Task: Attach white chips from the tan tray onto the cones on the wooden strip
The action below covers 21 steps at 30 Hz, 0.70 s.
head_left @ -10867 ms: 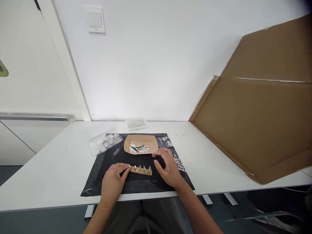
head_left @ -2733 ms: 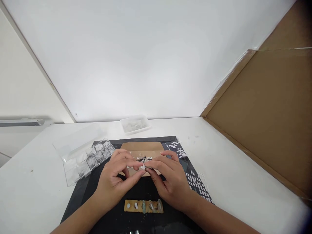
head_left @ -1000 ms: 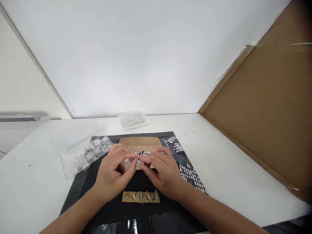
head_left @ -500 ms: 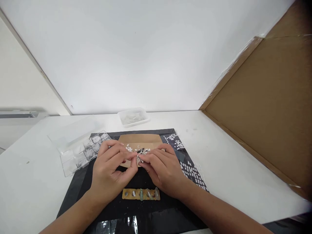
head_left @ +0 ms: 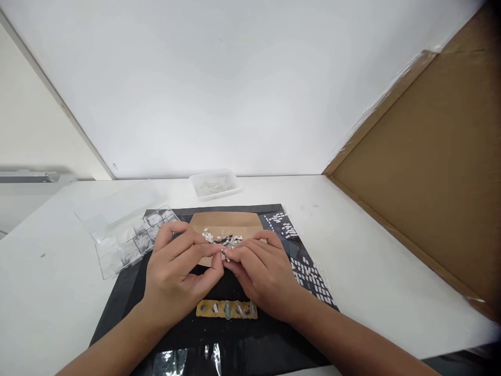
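Fingertips of my left hand [head_left: 186, 263] and my right hand [head_left: 260, 269] meet over a brown cardboard tray [head_left: 227, 218]. Between them is a small shiny metallic piece [head_left: 224, 255], too small to name. The right thumb and forefinger pinch it; the left thumb and forefinger are pinched together at its left end. Behind the fingers, white bits and dark pieces [head_left: 227, 240] lie in the tray. Nearer me, a yellowish strip [head_left: 221, 309] with several round spots rests on the black mat [head_left: 195, 334], bearing small greenish and clear pieces.
At left stands an open clear compartment box [head_left: 135, 240] with small bags inside. A white plastic tub [head_left: 215, 185] sits by the wall. Rows of white stickers [head_left: 311, 277] lie along the mat's right side. A cardboard panel [head_left: 422, 172] rises at right.
The view has shifted slightly. Both hands stay together over the tray, with the small metallic piece still between the fingertips.
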Available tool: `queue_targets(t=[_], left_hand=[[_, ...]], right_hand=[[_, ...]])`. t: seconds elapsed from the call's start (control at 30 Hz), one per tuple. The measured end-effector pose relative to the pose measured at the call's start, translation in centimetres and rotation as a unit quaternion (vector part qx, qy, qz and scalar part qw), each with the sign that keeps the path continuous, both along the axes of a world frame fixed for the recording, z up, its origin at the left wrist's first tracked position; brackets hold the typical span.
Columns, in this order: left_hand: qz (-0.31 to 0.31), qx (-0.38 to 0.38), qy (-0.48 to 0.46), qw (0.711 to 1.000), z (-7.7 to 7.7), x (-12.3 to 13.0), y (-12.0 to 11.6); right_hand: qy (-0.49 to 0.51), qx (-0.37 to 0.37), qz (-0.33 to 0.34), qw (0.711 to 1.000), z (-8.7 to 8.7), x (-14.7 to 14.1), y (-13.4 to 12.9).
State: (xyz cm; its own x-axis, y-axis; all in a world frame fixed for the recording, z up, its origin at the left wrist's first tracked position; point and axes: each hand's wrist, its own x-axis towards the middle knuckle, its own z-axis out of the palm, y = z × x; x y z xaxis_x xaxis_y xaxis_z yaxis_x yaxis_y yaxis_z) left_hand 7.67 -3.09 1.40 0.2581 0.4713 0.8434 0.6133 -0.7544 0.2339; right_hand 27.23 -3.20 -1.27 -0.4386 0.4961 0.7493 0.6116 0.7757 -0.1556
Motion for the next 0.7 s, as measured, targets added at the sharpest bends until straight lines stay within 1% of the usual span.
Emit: queue_targets(t=[0.4, 0.7], left_hand=[[0.009, -0.028, 0.005, 1.0, -0.2, 0.01, 0.11], [0.0, -0.037, 0.002, 0.999, -0.43, -0.13, 0.17]], right_hand=[[-0.014, -0.014, 0.007, 1.0, -0.18, -0.04, -0.02], [0.013, -0.041, 0.017, 0.999, -0.49, 0.07, 0.01]])
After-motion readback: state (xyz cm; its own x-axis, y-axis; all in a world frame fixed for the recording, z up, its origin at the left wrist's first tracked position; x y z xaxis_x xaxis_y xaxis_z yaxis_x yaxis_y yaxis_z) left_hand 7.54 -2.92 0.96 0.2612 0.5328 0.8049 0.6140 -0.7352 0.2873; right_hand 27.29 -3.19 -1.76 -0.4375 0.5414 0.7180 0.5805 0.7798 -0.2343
